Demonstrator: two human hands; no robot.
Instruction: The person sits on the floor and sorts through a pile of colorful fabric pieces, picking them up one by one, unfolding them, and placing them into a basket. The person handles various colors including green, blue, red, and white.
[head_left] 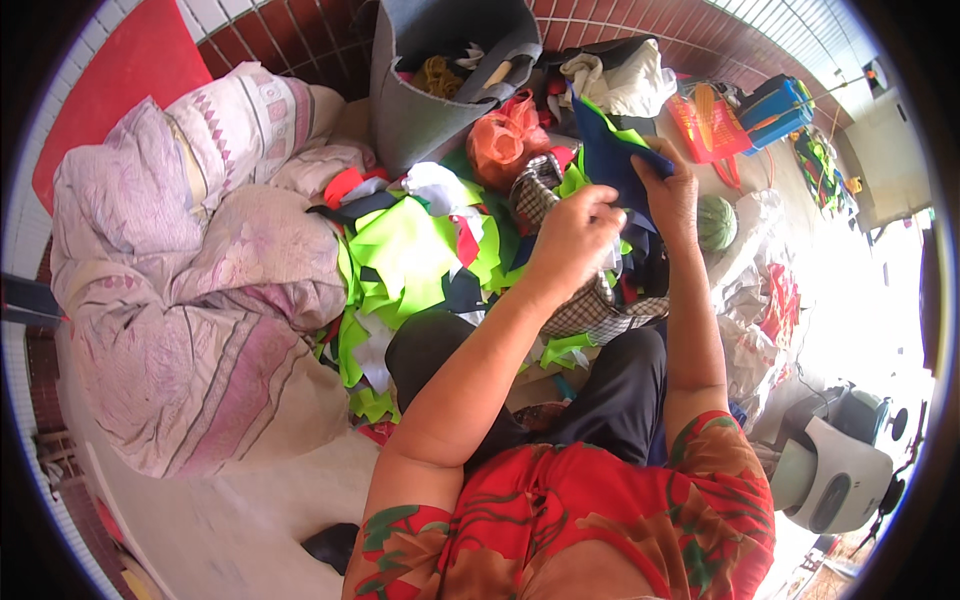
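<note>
A dark blue cloth piece (612, 160) edged in bright green is up in front of the person, above a brown checked cloth (590, 316), with the fingers of the right hand (672, 190) clamped on its right side. The left hand (578, 240) is just beside its lower part, fingers curled in, though whether they pinch anything I cannot tell. Farther left lie bright green scraps (410, 258) and pale patterned bundles (200, 250), with a grey bin (405, 125) beyond the scraps.

Both hands (672, 190) at blue cloth (610, 165), bright-green scraps (405, 260) nearby
</note>
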